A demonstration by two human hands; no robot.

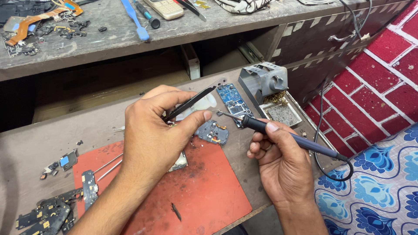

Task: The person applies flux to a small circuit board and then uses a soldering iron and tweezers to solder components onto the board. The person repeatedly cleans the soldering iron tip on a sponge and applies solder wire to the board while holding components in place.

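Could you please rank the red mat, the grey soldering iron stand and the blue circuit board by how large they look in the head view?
1. red mat
2. grey soldering iron stand
3. blue circuit board

The mat lies nearer the camera, yet its lead looks clear.

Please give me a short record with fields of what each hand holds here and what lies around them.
left hand: pinches black tweezers, tips pointing up and right
right hand: grips a soldering iron, tip pointing left
near the tip: a small dark circuit part
behind it: a blue circuit board
work surface: a red mat on a wooden bench
right side: a grey iron stand with a cleaning tray
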